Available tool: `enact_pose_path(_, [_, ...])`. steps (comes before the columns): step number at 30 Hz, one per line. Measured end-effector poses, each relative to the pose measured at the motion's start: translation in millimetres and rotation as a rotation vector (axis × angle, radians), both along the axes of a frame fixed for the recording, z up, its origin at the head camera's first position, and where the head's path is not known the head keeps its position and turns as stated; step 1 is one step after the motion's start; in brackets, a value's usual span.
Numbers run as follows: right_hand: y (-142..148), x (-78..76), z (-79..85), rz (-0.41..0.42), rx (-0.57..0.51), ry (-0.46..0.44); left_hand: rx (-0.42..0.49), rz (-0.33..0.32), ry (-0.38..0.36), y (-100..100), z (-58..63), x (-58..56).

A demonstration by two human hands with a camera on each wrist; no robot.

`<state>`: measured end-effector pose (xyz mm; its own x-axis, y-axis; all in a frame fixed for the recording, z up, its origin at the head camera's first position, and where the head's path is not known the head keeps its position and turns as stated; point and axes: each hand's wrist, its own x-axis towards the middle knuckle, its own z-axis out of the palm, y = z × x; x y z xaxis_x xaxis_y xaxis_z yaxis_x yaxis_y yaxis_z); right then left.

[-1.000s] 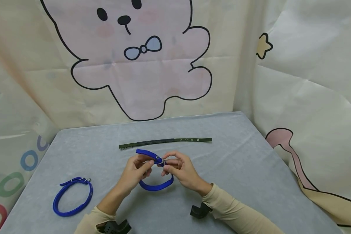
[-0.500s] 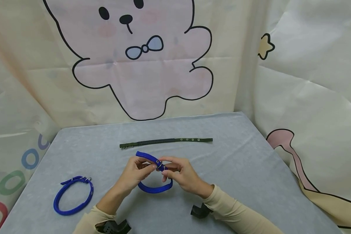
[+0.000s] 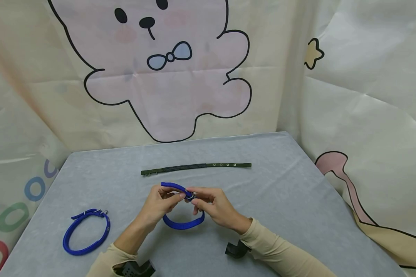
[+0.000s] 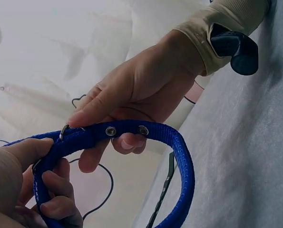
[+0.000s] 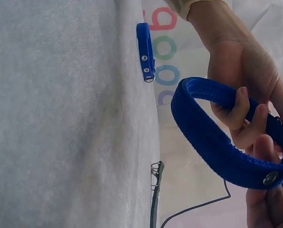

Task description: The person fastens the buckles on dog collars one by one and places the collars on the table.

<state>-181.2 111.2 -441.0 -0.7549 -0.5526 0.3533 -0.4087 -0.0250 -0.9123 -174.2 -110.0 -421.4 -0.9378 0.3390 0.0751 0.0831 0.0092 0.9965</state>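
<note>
**Grey surface (image 3: pixel 284 184), with a blue strap (image 3: pixel 183 226) worked at its buckle (image 3: pixel 191 197)**

The grey surface is backed by a pale backdrop (image 3: pixel 208 92), on which a pink cartoon animal is printed; between the two hands, near the middle, the blue strap is held above the surface, curved into a loop with its free end (image 3: pixel 171 185) jutting out toward the upper left.

The strap is pinched beside the buckle between the thumb and curled fingers of the left hand (image 3: pixel 159 204); from the other side, the buckle end is pinched by the thumb and fingers of the right hand (image 3: pixel 216 204); both hands are thus closed on the same piece, and nothing else is held.

The step in hand is judged to be work on the fastening, though whether the strap is being buckled or undone cannot be told; metal eyelets (image 4: pixel 111 130) are shown along the band in the left wrist view, but the seating of the pin is hidden by the fingers; for the next move, a steady grip on the buckle is judged to be called for, while the band is eased through or aligned.

No container is seen; a second blue loop (image 3: pixel 79 252), also fitted with a buckle, is laid directly on the surface at the left, and a green strap (image 3: pixel 183 167) is stretched out flat beyond the hands.
</note>
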Motion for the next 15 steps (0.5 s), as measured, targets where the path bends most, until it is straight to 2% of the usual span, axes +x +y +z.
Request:
enact_pose_path(6, [-1.5, 1.0, 0.0, 0.009, -0.069, -0.034, -0.021, -0.019, 0.005, 0.0, 1.6, 1.3])
enact_pose_path(15, [2.7, -4.5, 2.0, 0.014, -0.033, -0.094, -0.020, -0.077, -0.005, -3.4, 2.4, -0.1])
